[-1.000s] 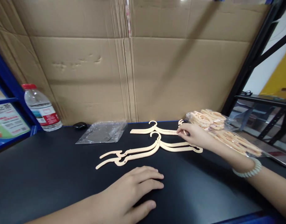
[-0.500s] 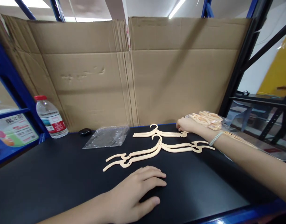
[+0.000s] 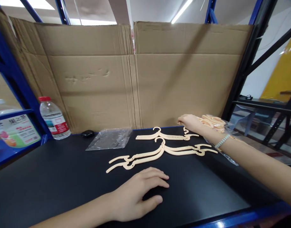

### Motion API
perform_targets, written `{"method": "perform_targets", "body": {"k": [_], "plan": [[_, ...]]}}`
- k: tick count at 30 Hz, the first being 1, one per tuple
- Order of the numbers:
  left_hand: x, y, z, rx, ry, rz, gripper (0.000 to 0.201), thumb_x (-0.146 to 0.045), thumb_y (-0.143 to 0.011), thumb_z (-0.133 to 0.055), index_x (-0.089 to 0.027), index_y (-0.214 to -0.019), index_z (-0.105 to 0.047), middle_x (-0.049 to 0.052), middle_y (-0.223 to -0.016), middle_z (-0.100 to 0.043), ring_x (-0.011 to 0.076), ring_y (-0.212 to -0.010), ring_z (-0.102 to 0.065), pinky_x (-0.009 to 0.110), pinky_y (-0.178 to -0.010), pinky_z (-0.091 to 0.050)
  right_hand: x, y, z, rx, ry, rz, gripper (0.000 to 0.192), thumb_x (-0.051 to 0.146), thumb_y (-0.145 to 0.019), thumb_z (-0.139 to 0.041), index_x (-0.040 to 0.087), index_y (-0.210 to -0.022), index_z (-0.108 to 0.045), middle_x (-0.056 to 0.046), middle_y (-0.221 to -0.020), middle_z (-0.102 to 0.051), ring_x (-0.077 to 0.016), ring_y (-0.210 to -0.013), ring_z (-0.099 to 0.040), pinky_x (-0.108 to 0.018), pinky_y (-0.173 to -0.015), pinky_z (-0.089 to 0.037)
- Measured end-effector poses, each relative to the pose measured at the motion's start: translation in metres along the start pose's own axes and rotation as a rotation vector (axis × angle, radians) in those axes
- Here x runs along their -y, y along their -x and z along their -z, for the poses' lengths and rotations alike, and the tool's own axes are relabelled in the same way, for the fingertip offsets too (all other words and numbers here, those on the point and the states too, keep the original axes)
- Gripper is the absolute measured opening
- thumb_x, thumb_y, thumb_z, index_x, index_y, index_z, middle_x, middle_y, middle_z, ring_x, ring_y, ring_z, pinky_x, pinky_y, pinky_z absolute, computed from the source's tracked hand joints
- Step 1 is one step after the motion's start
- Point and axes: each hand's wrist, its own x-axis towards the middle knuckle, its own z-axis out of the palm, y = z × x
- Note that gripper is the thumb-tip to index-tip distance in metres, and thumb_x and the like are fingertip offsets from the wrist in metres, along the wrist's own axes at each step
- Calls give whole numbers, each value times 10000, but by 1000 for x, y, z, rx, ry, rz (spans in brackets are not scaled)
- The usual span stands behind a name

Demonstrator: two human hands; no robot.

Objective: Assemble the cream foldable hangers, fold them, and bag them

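Note:
My left hand (image 3: pixel 140 193) lies on the black table with its fingers spread and nothing in them. Beyond it rest two cream folding clothes hangers (image 3: pixel 147 155), nested one against the other with their arms unfolded. Behind these is another cream hanger (image 3: pixel 148 136), its right end piece turned outward and its left end short. Above that right end, my right hand (image 3: pixel 190 123) is closed on a cream hanger piece (image 3: pixel 185 130); its curved end shows under the fingers, the remainder hidden.
A clear bag of cream hanger parts (image 3: pixel 214 122) lies at the back right, partly behind my right arm. A flat plastic bag (image 3: pixel 109 139), a black object (image 3: pixel 87 133) and a water bottle (image 3: pixel 55 122) are at the back left. Cardboard (image 3: pixel 95 79) walls the rear.
My right hand has lifted slightly off the rear hanger's right end, uncovering its turned-out end piece and a curved piece under the fingers. My left hand stays in place. The view shifts slightly.

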Motion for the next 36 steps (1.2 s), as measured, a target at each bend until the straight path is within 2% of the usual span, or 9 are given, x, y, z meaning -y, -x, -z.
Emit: {"method": "perform_targets", "body": {"k": [4,7,10,15,20,24,26,32,36], "plan": [[5,-2,-3,-114,175,149,318,-218,-866,-559,-250,-1179,-603,52,-1221,-626,208,-1151,-554,386,-1034,-403,29,14,15,-162,-231,-7,167,149,-858,-485,160,-917,-641,-69,-914,-714,-155,-832,-667,-260,-767,-512],[9,-6,-6,-242,413,248,313,-256,-859,-583,-224,-1169,-598,81,-1185,-637,218,-1103,-582,398,-1002,-418,69,35,24,-235,-850,-32,119,266,-785,-619,158,-836,-624,-61,-832,-713,-166,-773,-684,-289,-742,-547],[12,-10,-8,-362,652,301,377,-322,-846,-612,-195,-1197,-556,111,-1183,-611,203,-984,-618,361,-889,-469,113,63,29,-79,-1339,-54,198,299,-693,-723,166,-796,-619,-39,-787,-709,-171,-741,-687,-319,-728,-555],[10,-14,-8,-605,796,391,235,-388,-853,-612,-154,-873,-591,31,-847,-610,121,-680,-560,247,-613,-446,159,92,24,147,-1519,-21,183,274,-676,-743,165,-729,-607,-11,-725,-673,-153,-692,-664,-297,-670,-549],[11,-13,-6,-671,877,422,258,-392,-843,-629,-168,-780,-517,2,-753,-611,111,-642,-555,236,-601,-437,137,69,8,174,-1360,63,170,294,-748,-680,157,-842,-642,-22,-778,-685,-149,-722,-662,-289,-700,-536],[11,-12,-4,-733,899,447,257,-395,-854,-610,-170,-806,-495,32,-814,-659,109,-613,-567,252,-607,-438,92,36,-9,3,-649,53,126,214,-808,-579,170,-880,-672,-46,-851,-706,-165,-797,-655,-270,-711,-499],[12,-11,-2,-777,897,462,259,-392,-848,-617,-170,-808,-490,36,-787,-664,110,-600,-565,252,-600,-433,74,27,-19,-1,-488,35,95,185,-768,-607,163,-820,-684,-70,-832,-706,-200,-790,-642,-302,-715,-476],[16,-11,5,-873,929,409,262,-340,-770,-716,-163,-788,-525,7,-717,-631,99,-617,-552,231,-613,-442,59,22,-41,15,-408,43,80,175,-752,-602,173,-688,-651,-42,-690,-662,-192,-700,-601,-290,-658,-431],[19,-10,15,-979,920,424,253,-297,-697,-783,-142,-776,-599,1,-703,-622,78,-612,-533,191,-594,-429,60,20,-31,-44,-431,6,63,188,-763,-565,178,-705,-587,-29,-707,-641,-161,-652,-583,-261,-609,-429]]}}
